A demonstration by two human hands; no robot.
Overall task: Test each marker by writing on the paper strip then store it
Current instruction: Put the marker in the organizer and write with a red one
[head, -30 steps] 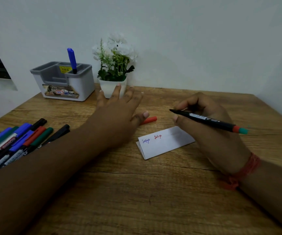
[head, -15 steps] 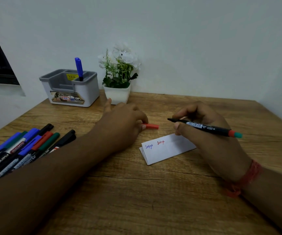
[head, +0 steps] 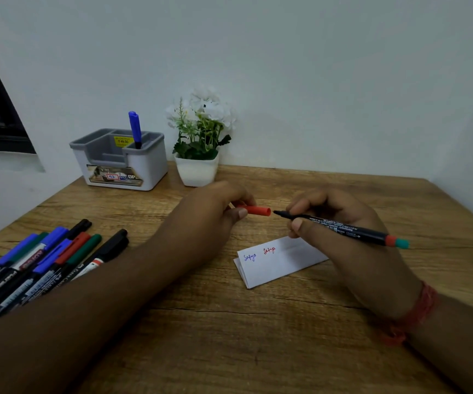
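Observation:
My right hand (head: 340,223) holds an uncapped black marker (head: 343,227) with a red and green rear end, its tip pointing left. My left hand (head: 215,211) pinches the red cap (head: 258,210), whose open end faces the marker tip a small gap away. Both are lifted just above the table. Below them lies the folded white paper strip (head: 275,263) with one blue and one red written word. A grey and white organizer (head: 121,160) at the back left holds one blue marker (head: 135,129) upright.
Several capped markers (head: 39,263) in blue, green, red and black lie in a row at the left table edge, partly under my left forearm. A white pot of white flowers (head: 198,143) stands beside the organizer. The wooden table (head: 229,336) meets the wall behind.
My left hand reached to the red cap lying on the table, closed on it and lifted it toward the marker tip. My right hand with the marker stayed almost still.

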